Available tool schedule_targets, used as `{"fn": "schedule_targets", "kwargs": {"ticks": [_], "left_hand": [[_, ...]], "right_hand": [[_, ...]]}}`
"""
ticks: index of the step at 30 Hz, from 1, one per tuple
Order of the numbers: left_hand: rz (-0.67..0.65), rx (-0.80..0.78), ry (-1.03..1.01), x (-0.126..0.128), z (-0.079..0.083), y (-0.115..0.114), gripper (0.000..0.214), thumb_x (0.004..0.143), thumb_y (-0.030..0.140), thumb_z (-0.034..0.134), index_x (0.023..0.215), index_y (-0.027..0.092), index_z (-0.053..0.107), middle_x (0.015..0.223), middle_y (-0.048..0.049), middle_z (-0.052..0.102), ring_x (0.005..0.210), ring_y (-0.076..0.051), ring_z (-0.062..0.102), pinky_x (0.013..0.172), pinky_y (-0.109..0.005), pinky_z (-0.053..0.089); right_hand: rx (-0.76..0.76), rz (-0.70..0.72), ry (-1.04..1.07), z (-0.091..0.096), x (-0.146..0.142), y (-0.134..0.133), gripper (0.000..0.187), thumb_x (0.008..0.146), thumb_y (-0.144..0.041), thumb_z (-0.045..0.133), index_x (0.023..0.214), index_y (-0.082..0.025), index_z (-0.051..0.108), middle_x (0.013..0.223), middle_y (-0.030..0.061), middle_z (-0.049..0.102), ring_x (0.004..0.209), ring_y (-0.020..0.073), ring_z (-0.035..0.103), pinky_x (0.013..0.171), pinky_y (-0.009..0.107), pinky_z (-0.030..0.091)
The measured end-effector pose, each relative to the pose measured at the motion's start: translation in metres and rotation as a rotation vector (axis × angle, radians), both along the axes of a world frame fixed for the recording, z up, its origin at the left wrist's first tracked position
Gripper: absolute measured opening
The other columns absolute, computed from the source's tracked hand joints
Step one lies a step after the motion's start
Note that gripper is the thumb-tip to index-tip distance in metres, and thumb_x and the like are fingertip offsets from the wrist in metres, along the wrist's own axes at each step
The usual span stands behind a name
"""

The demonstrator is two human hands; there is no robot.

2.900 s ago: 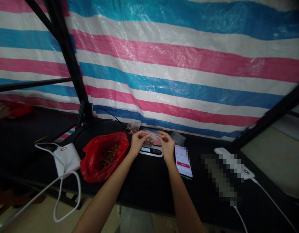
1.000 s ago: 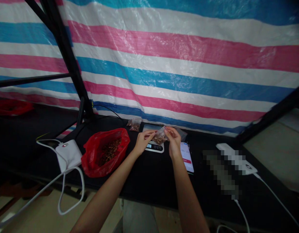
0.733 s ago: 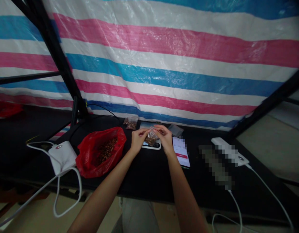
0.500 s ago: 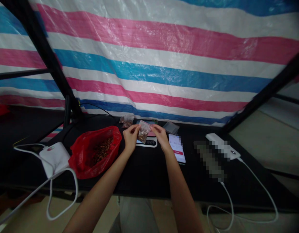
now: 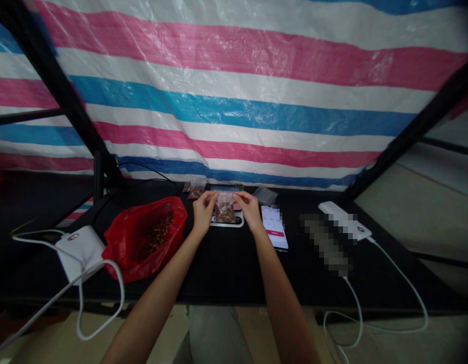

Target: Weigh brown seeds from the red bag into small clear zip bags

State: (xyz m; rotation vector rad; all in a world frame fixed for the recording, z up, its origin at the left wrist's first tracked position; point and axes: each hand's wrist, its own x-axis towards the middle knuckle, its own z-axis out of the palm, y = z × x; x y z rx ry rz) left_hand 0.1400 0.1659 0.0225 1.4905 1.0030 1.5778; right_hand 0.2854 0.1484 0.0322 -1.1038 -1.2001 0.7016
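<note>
A small clear plastic bag [image 5: 225,209] with brown bits in its lower part hangs upright between my hands. My left hand [image 5: 204,211] pinches its upper left corner, and my right hand [image 5: 249,210] pinches the upper right one. Behind and below the bag lies a white digital scale [image 5: 238,222], mostly covered by the bag and fingers. To the left, an open red plastic bag [image 5: 118,247] holds a heap of similar brown pieces [image 5: 160,233]. Filled small bags [image 5: 196,188] lie beyond my left hand, and flat clear bags [image 5: 264,195] beyond my right.
A phone [image 5: 274,230] with a lit screen lies right of my right hand. White power banks [image 5: 343,222] [image 5: 80,250] with cables sit at both sides. Black frame bars [image 5: 53,83] flank the table [image 5: 226,273], and a striped plastic sheet [image 5: 237,111] hangs behind.
The small bag has gone from tilted to hanging straight, its contents settled at the bottom. My right hand has shifted slightly toward its top corner. The whole view has moved a little.
</note>
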Motion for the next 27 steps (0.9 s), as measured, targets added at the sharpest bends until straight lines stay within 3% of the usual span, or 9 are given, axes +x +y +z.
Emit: {"fn": "schedule_targets", "kwargs": {"ticks": [8, 15, 22, 27], "left_hand": [[0.083, -0.057, -0.096, -0.002, 0.001, 0.005, 0.027, 0.068, 0.037, 0.064, 0.079, 0.012, 0.065, 0.050, 0.0026, 0.056, 0.045, -0.009, 0.048, 0.046, -0.019, 0.036], [0.117, -0.045, -0.023, -0.002, -0.002, 0.005, 0.026, 0.072, 0.038, 0.060, 0.076, 0.013, 0.065, 0.052, 0.0018, 0.057, 0.043, -0.009, 0.048, 0.045, -0.019, 0.036], [0.223, 0.033, 0.127, -0.004, -0.006, 0.005, 0.028, 0.076, 0.040, 0.055, 0.082, 0.014, 0.066, 0.067, -0.0037, 0.066, 0.060, -0.014, 0.060, 0.057, -0.021, 0.044], [0.221, 0.032, 0.132, -0.004, -0.006, 0.004, 0.029, 0.077, 0.040, 0.054, 0.083, 0.014, 0.066, 0.065, -0.0034, 0.066, 0.058, -0.014, 0.060, 0.056, -0.022, 0.043]], "right_hand": [[0.010, -0.022, -0.080, -0.003, 0.002, 0.001, 0.024, 0.065, -0.042, 0.065, 0.071, -0.019, 0.068, 0.070, 0.0019, 0.068, 0.066, 0.0163, 0.059, 0.064, 0.027, 0.046], [-0.052, -0.223, -0.275, -0.011, 0.005, 0.002, 0.024, 0.067, -0.046, 0.063, 0.074, -0.024, 0.070, 0.067, -0.0005, 0.067, 0.061, 0.0152, 0.058, 0.062, 0.027, 0.045], [-0.106, -0.070, -0.205, -0.011, 0.004, 0.003, 0.025, 0.065, -0.044, 0.065, 0.075, -0.023, 0.071, 0.072, 0.0011, 0.070, 0.066, 0.0172, 0.061, 0.065, 0.028, 0.047], [-0.083, -0.093, -0.183, -0.012, 0.002, 0.005, 0.024, 0.066, -0.043, 0.064, 0.074, -0.021, 0.070, 0.071, 0.0016, 0.069, 0.064, 0.0174, 0.061, 0.063, 0.029, 0.047]]}}
